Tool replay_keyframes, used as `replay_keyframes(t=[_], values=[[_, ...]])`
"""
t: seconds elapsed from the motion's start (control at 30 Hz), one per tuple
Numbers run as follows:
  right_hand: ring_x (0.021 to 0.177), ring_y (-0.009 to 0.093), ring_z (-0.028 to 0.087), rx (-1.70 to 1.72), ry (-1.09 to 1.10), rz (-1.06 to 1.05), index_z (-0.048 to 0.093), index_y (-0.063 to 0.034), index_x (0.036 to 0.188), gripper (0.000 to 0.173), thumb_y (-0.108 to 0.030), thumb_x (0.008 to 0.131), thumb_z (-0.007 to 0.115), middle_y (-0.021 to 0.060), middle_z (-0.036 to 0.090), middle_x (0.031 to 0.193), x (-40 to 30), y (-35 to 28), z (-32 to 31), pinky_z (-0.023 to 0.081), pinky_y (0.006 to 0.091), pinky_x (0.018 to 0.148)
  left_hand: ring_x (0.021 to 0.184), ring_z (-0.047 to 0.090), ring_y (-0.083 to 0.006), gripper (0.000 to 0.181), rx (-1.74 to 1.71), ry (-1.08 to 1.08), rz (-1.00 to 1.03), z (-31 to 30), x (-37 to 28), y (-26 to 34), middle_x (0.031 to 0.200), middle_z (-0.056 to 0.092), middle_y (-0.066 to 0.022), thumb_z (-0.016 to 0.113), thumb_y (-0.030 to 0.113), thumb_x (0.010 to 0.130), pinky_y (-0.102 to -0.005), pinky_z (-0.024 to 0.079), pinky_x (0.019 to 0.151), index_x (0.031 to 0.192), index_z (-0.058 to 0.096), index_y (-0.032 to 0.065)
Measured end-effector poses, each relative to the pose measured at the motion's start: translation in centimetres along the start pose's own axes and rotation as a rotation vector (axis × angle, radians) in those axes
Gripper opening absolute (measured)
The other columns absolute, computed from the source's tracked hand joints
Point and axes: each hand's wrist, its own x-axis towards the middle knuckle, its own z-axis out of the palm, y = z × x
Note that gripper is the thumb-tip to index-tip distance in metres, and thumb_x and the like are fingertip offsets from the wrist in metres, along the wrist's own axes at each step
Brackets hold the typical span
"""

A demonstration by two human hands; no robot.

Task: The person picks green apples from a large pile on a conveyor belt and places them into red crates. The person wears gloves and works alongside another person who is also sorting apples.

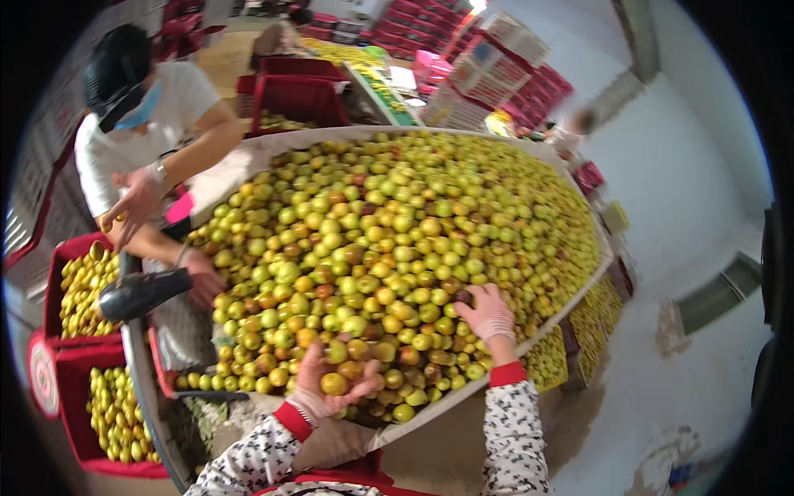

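A large heap of yellow-green jujubes [384, 248], some blushed orange or brown, fills a cloth-lined bin in front of me. At the near edge my left hand [332, 387], in a thin pale glove, is turned palm up and cupped. It holds several jujubes [335, 383] over the heap. Farther right, my right hand [490, 315], gloved alike, reaches palm down onto the heap. A dark red jujube [462, 299] sits between its thumb and fingers. Both wrists have red cuffs.
Across the left corner a masked person [149, 130] reaches toward the fruit. A dark rounded handle-like object [146, 294] juts over the rim there. Red crates of jujubes [62, 356] stand lower left; yellow crates [546, 363] sit right. A green sorting belt [384, 93] runs behind.
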Motion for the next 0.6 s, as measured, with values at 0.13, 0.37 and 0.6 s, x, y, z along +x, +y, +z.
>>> replay_keyframes(t=[0.13,0.37,0.6], values=[[0.119,0.036,0.055,-0.017,-0.110,0.001,0.064,-0.0157,0.126,0.059,-0.052,0.079,0.067,0.0144,0.054,0.129,0.7,0.2,0.0,0.046,0.0472,0.098,0.120,0.056,-0.0465,0.058,-0.011,0.021,-0.010,-0.5,0.0,-0.5,0.131,0.058,-0.0180,0.072,0.052,0.085,-0.0638,0.045,0.103,0.129,0.055,0.0191],[0.110,0.037,0.059,0.054,-0.089,-0.027,0.066,-0.0089,0.116,0.052,-0.045,0.078,0.069,0.0143,0.055,0.127,0.0,-1.7,-1.6,0.048,0.0468,0.093,0.123,0.050,-0.0493,0.058,-0.065,-0.004,0.028,-0.7,-1.8,-1.0,0.135,0.055,-0.0176,0.073,0.055,0.083,-0.0654,0.040,0.106,0.128,0.058,0.0217],[0.102,0.031,0.063,0.400,-0.156,-0.880,0.065,-0.0089,0.108,0.047,-0.041,0.077,0.081,0.0130,0.061,0.111,-12.2,-15.7,-0.1,0.053,0.0397,0.087,0.124,0.053,-0.0421,0.060,-0.086,-0.060,0.193,-0.7,-6.1,0.1,0.139,0.053,-0.0110,0.057,0.062,0.090,-0.0677,0.045,0.098,0.136,0.052,0.0235]])
